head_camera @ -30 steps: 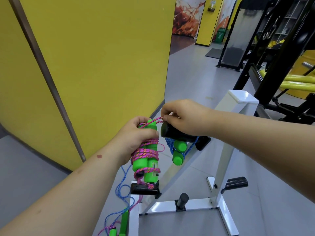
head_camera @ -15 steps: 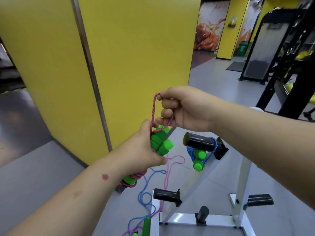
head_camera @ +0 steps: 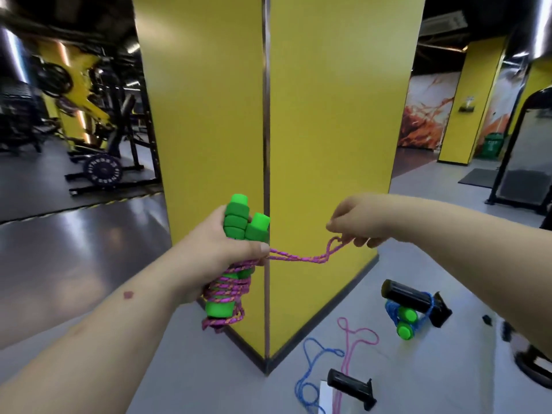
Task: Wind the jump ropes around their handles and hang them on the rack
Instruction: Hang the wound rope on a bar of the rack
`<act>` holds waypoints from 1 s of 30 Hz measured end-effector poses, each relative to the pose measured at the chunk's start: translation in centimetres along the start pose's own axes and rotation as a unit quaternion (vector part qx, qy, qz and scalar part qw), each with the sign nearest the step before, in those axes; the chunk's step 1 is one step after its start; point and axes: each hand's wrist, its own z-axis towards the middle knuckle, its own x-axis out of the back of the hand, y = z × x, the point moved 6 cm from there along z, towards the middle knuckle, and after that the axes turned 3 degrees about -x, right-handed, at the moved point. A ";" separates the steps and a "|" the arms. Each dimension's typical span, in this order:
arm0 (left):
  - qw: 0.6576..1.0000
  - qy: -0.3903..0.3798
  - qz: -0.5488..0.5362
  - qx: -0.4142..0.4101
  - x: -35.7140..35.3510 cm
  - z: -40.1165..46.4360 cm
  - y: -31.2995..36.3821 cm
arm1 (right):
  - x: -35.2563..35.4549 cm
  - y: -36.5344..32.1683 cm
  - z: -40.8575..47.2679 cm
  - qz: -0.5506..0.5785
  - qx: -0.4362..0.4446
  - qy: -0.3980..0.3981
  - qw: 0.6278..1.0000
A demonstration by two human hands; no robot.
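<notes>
**One rope hung, one nearly wound, more cord loose on the floor**

At centre frame the left hand (head_camera: 209, 249) grips the pair of green handles (head_camera: 243, 222), fingers curled round them, with the pink rope (head_camera: 230, 289) coiled in many turns around their lower half. A doubled length of that same rope runs from the left thumb toward the right of the frame, where the right hand (head_camera: 358, 219) pinches its looped end between fingertips. The bundle is held up in front of the yellow pillar (head_camera: 322, 144), well apart from the rack.

In the lower right, a blue rope bundle (head_camera: 403, 316) with green handle ends hangs from a black peg (head_camera: 407, 295) of the rack, so one rope looks finished. Another black peg (head_camera: 349, 383) at the bottom edge holds nothing, and a white part of the rack frame (head_camera: 324, 395) shows beside it.

Judging by this, the pink rope is wound almost to its end: what remains is to secure the last loop, probably by tucking or slipping it over the handles, and then to hang the bundle on a free peg. On the floor at lower centre, a loose blue cord (head_camera: 310, 363) and a loose pink cord (head_camera: 351, 342) lie in open curves. Their handles are not visible, so whether they are separate ropes waiting to be wound cannot be told for certain, though it seems likely.
</notes>
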 end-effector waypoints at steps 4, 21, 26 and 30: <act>1.000 0.001 -0.012 -0.011 1.0 -1.5 2.6 | -1.0 -5.7 -3.1 0.023 0.105 -0.019 0.994; 0.989 -0.013 -0.139 -0.051 2.0 -3.0 3.9 | -1.5 -9.1 -7.0 0.412 0.199 -0.167 0.873; 0.993 -0.001 -0.087 -0.077 1.4 -3.3 4.6 | -0.3 -9.2 -7.1 0.492 0.209 -0.128 0.835; 0.992 -0.014 -0.082 -0.094 0.8 -3.5 5.3 | 0.0 -9.5 -7.1 0.493 0.215 -0.088 0.838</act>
